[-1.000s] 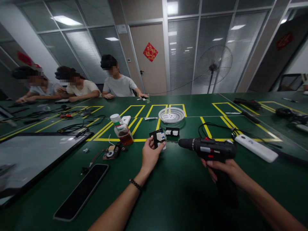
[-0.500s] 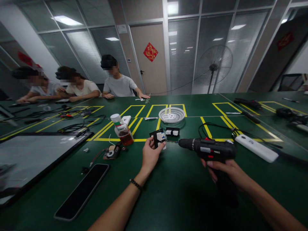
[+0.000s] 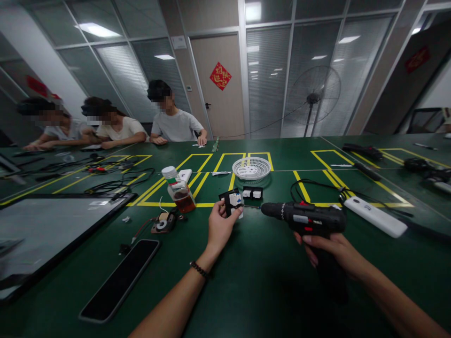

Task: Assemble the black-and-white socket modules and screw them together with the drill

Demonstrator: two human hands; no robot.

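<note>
My left hand (image 3: 221, 225) is closed around a small black-and-white part (image 3: 234, 201), held up above the green table. My right hand (image 3: 334, 249) grips a black power drill (image 3: 303, 217) by its handle, and the drill lies level, pointing left. A thin bit (image 3: 252, 207) runs from the chuck to the right side of the held part; whether the tip sits in a screw is too small to tell. Just behind, a second small black-and-white part (image 3: 252, 193) rests on the table.
A white basket (image 3: 251, 169) stands beyond the parts. To the left are a bottle of dark liquid (image 3: 181, 195), a small motor-like part (image 3: 162, 224) and a phone (image 3: 121, 280). A white power strip (image 3: 375, 216) and cables lie right. Three people (image 3: 176, 119) sit across the table.
Both my hands, the drill and the held part stay in place. Across the table, one person's hand has drawn back left from the green strip.
</note>
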